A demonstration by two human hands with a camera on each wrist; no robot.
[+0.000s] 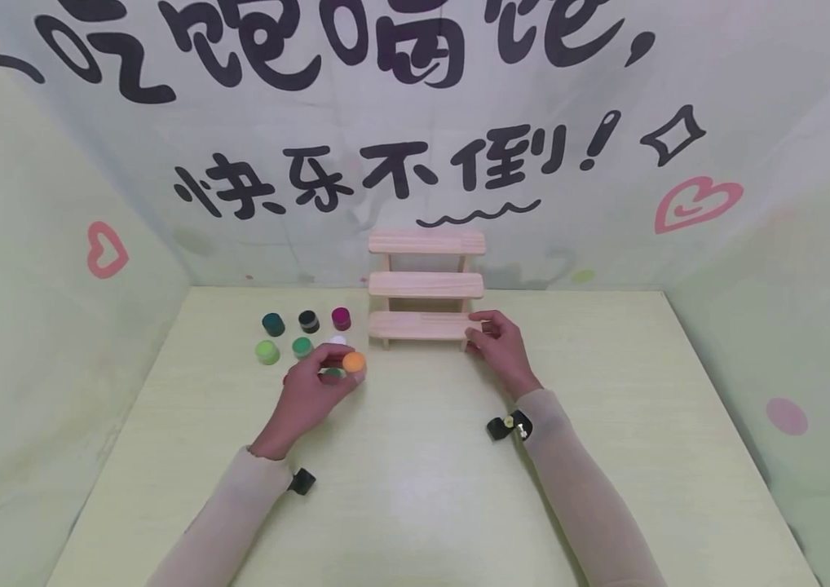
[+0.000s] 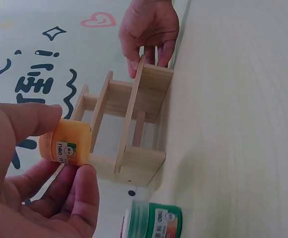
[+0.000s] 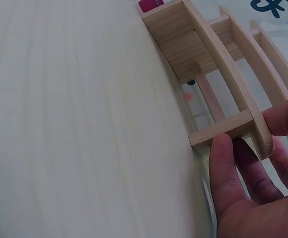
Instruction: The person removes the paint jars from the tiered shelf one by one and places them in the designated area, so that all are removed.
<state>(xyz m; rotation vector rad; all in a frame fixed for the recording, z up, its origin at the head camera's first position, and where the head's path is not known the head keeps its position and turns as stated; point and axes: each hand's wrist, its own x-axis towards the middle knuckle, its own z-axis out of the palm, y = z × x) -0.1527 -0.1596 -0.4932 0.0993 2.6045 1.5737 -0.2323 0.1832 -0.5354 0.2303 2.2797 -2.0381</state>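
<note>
My left hand (image 1: 310, 398) pinches a small orange paint jar (image 1: 354, 364) between thumb and fingers, lifted off the table. In the left wrist view the orange jar (image 2: 67, 141) shows a printed label on its side. A pale wooden three-step stand (image 1: 426, 325) stands upright at the back of the table. At its right end my right hand (image 1: 505, 352) grips the lowest step; in the right wrist view the thumb lies on the step's board and fingers (image 3: 225, 163) touch the leg beneath. Near the left hand, a green jar (image 2: 166, 220) stands on the table.
Left of the stand sit more paint jars: teal (image 1: 273, 324), black (image 1: 308, 321), magenta (image 1: 341, 318), light green (image 1: 267, 352) and green (image 1: 302, 347). A white jar (image 1: 338, 339) is partly hidden by the left hand. A cloth backdrop (image 1: 312, 244) with lettering hangs behind the table (image 1: 415, 489).
</note>
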